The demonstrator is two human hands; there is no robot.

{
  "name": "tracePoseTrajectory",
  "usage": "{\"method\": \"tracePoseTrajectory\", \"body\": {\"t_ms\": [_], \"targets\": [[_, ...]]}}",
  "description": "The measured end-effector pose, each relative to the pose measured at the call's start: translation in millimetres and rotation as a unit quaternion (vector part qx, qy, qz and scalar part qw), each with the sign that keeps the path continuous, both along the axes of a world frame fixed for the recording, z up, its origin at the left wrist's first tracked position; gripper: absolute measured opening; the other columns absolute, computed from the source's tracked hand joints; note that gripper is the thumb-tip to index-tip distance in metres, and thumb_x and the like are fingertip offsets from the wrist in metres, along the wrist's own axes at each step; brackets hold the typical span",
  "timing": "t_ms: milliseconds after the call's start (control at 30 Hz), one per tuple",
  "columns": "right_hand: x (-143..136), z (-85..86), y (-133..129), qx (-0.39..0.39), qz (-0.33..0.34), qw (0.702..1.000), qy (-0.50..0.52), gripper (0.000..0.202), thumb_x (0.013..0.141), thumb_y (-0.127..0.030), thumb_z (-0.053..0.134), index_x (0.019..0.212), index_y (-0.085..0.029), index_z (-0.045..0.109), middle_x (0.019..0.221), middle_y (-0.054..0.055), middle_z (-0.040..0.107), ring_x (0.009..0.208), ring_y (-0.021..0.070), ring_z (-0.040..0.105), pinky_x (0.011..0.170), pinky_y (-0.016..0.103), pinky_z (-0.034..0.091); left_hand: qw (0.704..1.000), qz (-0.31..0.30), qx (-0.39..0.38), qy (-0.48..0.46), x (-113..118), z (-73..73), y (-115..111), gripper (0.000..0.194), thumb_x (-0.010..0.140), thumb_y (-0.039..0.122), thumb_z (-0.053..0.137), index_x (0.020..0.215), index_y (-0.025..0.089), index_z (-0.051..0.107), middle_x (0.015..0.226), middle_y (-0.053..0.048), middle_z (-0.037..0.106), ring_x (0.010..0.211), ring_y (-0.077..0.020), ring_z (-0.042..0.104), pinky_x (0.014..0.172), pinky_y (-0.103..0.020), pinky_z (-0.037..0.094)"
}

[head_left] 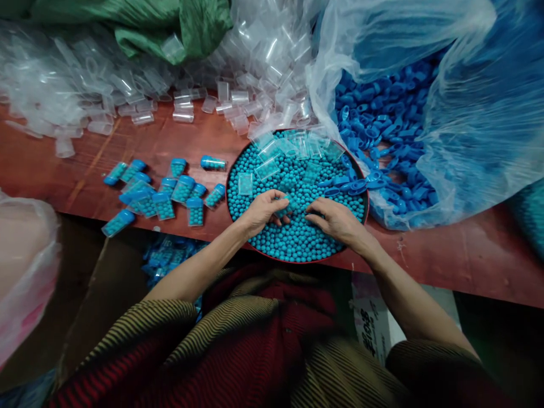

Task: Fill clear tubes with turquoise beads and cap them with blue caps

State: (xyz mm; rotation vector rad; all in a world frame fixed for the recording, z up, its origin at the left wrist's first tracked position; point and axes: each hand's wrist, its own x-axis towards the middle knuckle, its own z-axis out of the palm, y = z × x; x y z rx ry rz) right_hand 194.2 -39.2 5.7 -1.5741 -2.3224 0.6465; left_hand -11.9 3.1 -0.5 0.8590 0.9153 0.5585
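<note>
A round red-rimmed tray full of small turquoise balls lies in front of me. Over its middle, my left hand pinches a small clear container, which partly blends with the balls behind it. My right hand is just to the right, low over the balls, its fingers curled together; whatever they hold is hidden. Empty clear containers lie on the balls toward the back of the tray. Several blue caps rest at its right side.
Filled, blue-capped containers lie left of the tray on the reddish table. Empty clear containers are heaped behind, near green cloth. A plastic bag spills blue caps at right. More filled containers sit below the table edge.
</note>
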Motion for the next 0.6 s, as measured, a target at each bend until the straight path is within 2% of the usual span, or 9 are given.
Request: {"method": "tracePoseTrajectory", "body": {"t_ms": [100,167,233,367,467,600], "targets": [[21,9.7,0,0.042,-0.038,0.995,-0.087,0.018,0.087,-0.03,0.053,0.097,-0.021,0.065,0.094,0.007,0.067,0.087,0.0221,0.06,0.074,0.032,0.043,0.999,0.013,-0.038,-0.026,-1,-0.3,2,0.026,0.075,0.027,0.068,0.084,0.016,0.047,0.071,-0.001,0.066,0.057,-0.0146,0.067,0.043,-0.018,0.047],[33,14.9,8,0.069,-0.096,0.986,-0.118,0.021,0.087,-0.03,0.052,0.102,-0.021,0.065,0.096,0.008,0.067,0.088,0.0236,0.06,0.073,0.033,0.043,0.998,0.017,-0.049,-0.038,-1,-0.2,3,0.026,0.075,0.027,0.068,0.083,0.016,0.046,0.073,-0.002,0.067,0.06,-0.0153,0.068,0.045,-0.018,0.048],[38,14.7,21,0.091,-0.12,0.977,-0.15,0.024,0.086,-0.029,0.053,0.106,-0.021,0.064,0.1,0.009,0.066,0.091,0.0252,0.058,0.073,0.034,0.042,0.998,0.012,-0.047,-0.039,-1,-0.1,3,0.029,0.075,0.03,0.069,0.083,0.016,0.045,0.074,-0.003,0.067,0.06,-0.0151,0.068,0.045,-0.018,0.048],[29,-1.1,47,0.074,-0.092,0.962,-0.245,0.022,0.082,-0.027,0.057,0.1,-0.016,0.064,0.098,0.014,0.064,0.087,0.0271,0.055,0.068,0.034,0.038,1.0,0.0,-0.014,-0.024,1,-1.1,2,0.033,0.073,0.032,0.071,0.091,0.016,0.049,0.077,-0.001,0.067,0.059,-0.0135,0.067,0.043,-0.017,0.046],[23,-10.4,58,0.056,-0.091,0.956,-0.274,0.022,0.081,-0.029,0.057,0.095,-0.014,0.064,0.093,0.015,0.063,0.082,0.0267,0.054,0.065,0.034,0.036,1.0,-0.003,0.007,-0.017,3,-2.9,2,0.03,0.073,0.029,0.069,0.093,0.014,0.053,0.077,-0.001,0.065,0.053,-0.0107,0.064,0.039,-0.016,0.041],[24,-3.4,58,0.046,-0.067,0.956,-0.283,0.019,0.077,-0.025,0.058,0.093,-0.015,0.062,0.093,0.014,0.062,0.083,0.0277,0.055,0.066,0.035,0.037,1.0,0.005,0.003,-0.013,4,-3.7,2,0.026,0.073,0.026,0.068,0.087,0.015,0.049,0.072,-0.001,0.066,0.05,-0.0102,0.062,0.038,-0.015,0.039]]}}
